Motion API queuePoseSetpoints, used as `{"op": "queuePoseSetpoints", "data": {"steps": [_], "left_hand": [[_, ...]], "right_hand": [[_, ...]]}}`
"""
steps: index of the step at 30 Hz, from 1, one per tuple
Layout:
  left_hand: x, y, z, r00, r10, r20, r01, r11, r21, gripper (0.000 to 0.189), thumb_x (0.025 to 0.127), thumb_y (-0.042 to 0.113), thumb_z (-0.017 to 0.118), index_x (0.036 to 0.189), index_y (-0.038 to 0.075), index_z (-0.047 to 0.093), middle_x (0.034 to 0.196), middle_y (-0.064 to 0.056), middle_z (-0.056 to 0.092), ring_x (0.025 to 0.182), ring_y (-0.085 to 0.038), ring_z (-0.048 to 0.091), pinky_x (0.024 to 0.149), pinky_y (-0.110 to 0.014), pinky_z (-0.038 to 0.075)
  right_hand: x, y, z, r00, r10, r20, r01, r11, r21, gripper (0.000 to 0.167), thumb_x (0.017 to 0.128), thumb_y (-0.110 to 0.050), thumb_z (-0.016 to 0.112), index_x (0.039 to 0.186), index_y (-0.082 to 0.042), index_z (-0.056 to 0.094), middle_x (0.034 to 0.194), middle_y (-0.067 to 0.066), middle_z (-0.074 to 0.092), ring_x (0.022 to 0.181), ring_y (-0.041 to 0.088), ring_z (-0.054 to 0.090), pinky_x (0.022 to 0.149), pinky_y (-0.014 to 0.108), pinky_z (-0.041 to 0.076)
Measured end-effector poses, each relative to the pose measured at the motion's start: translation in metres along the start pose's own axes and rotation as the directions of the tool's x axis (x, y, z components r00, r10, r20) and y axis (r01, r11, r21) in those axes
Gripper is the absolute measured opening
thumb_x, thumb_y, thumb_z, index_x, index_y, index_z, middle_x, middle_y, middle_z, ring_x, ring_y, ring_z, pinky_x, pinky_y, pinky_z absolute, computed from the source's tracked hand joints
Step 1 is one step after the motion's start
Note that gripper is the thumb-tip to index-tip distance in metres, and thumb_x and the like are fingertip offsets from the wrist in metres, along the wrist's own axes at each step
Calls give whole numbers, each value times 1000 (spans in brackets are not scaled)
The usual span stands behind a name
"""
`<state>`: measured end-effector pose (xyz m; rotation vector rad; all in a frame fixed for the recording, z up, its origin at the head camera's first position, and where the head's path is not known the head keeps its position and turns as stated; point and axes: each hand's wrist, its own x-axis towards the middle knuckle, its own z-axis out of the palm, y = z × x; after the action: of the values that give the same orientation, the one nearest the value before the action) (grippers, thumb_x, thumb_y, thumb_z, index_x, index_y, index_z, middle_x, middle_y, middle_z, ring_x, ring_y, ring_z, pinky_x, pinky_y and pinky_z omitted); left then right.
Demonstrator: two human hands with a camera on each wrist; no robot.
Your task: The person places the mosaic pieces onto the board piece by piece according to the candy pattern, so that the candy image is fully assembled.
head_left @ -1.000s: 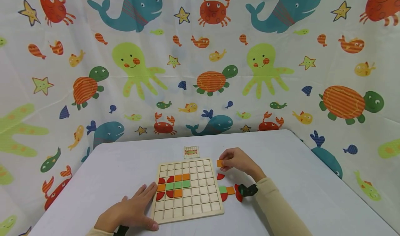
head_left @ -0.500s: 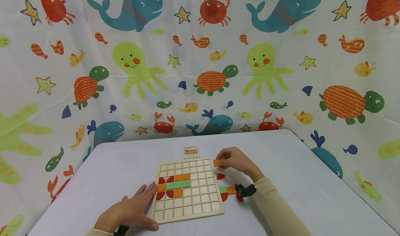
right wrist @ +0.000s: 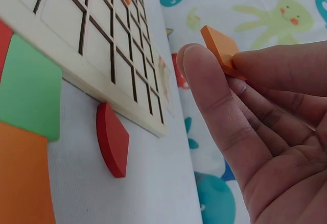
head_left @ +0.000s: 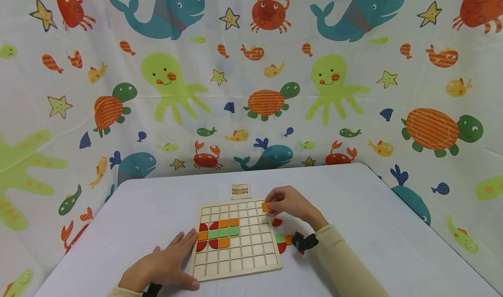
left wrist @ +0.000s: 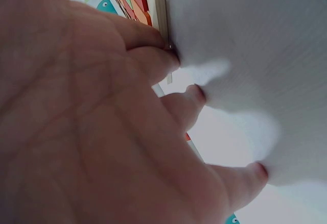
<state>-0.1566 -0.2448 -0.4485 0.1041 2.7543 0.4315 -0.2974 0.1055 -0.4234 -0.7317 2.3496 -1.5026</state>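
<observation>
My right hand [head_left: 292,204] pinches an orange square tile [right wrist: 222,50] between thumb and fingers, above the far right corner of a wooden grid board [head_left: 251,260]. Red quarter-round, orange and green tiles [head_left: 223,233] fill several cells in the board's left half. My left hand [head_left: 165,262] rests beside the board's left edge with straight, spread fingers, the fingertips and thumb touching the edge. In the left wrist view the palm of the left hand [left wrist: 102,106] covers much of the scene.
A small pattern card [head_left: 241,191] lies behind the board. Right of the board are a red quarter-round tile [right wrist: 113,141] and a cluster with a green tile [right wrist: 31,87] and an orange tile [right wrist: 25,178]. The forearm partly hides this cluster. A printed curtain [head_left: 235,78] hangs behind the white table [head_left: 165,201].
My right hand has moved left with the orange tile, from beside the board to over its far right corner. The left hand and the board have stayed in place.
</observation>
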Motion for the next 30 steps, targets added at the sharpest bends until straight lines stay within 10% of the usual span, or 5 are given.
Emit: {"op": "queuePoseSetpoints", "data": {"steps": [30], "left_hand": [[-2,2,-1,1000,14,0,-14,1000,-3,127,66,57,97,166,6,37,173,-19,28,159,-50,14,107,-91,8]], "right_hand": [[4,-12,36,997,-48,68,46,998,34,11,100,-2,72,111,3,73,92,9,72,76,26,77,78,35,65]]}}
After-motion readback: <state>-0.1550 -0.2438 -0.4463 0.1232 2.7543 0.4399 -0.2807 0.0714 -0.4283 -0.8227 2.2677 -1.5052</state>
